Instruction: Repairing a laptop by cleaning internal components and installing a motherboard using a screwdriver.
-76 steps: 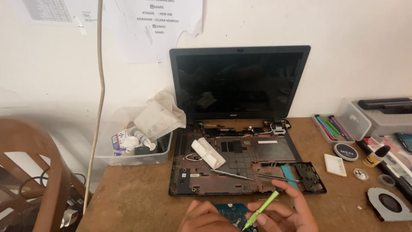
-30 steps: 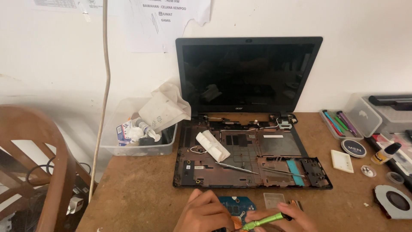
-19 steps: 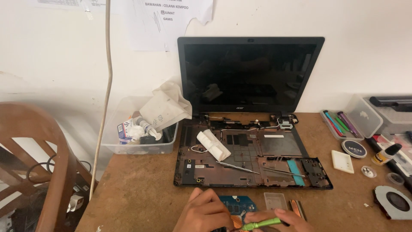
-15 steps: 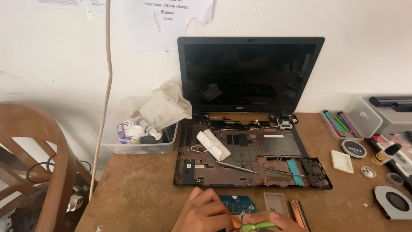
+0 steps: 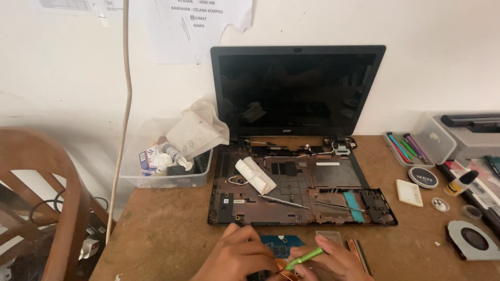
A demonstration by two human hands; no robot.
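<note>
1. Two hands work at the near edge of a brown table [image 5: 156,244]; far left stands a wooden chair [image 5: 62,208].
2. A clear plastic tub [image 5: 140,179] of small bottles and crumpled paper sits left of the opened laptop [image 5: 299,192], whose screen leans against the wall (likely so the bare base lies flat).
3. The left hand [image 5: 237,257] presses down on a blue circuit board [image 5: 284,242] on the table just in front of the laptop, seemingly to steady it; its grip looks curled, though what the fingers clasp is hidden.
4. The right hand [image 5: 330,260] has its grip closed on a green tool [image 5: 304,256], tip angled toward the board.
5. Right: a pen tray [image 5: 403,148], a round tin [image 5: 423,177], a loose fan [image 5: 471,239].
</note>
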